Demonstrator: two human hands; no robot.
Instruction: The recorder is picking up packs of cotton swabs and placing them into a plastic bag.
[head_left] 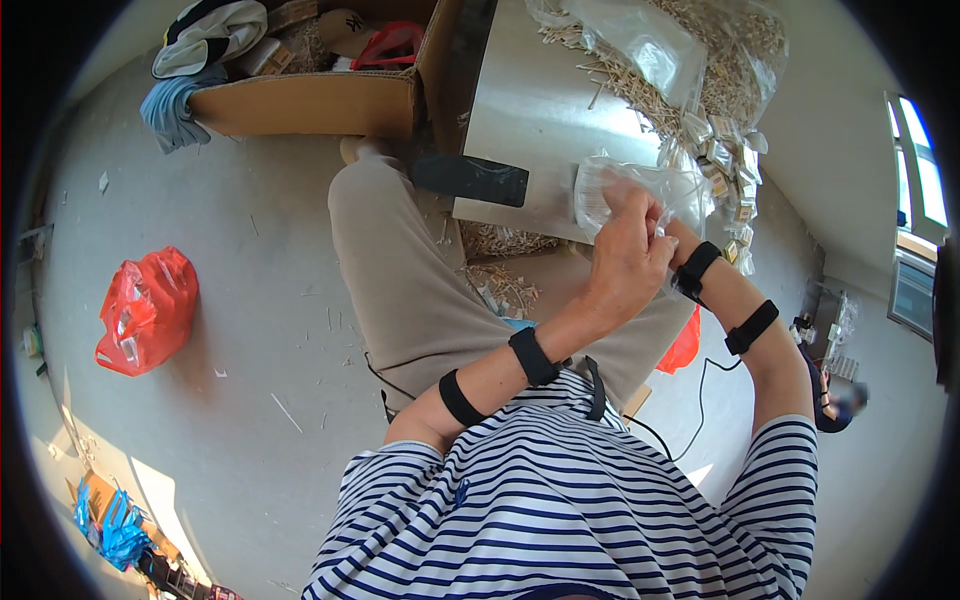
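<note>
A clear plastic bag (672,186) with thin white stick-like things inside lies at the near right edge of the metal tabletop (540,125). My left hand (628,255) is closed, its fingers pinching the bag's rim near my right wrist. My right hand (622,192) reaches into the bag, behind the film; it is blurred and its fingers are largely hidden. Just beyond, small clear packs (735,180) hang along the table's right edge. Loose pale thin sticks (640,95), resembling cotton swabs, are heaped at the far side.
A cardboard box (310,105) with cloth and bags stands far left of the table. A dark flat panel (470,180) juts at the table's left corner. More sticks (505,240) lie below. A red bag (150,310) rests on the floor. A person (835,400) is at right.
</note>
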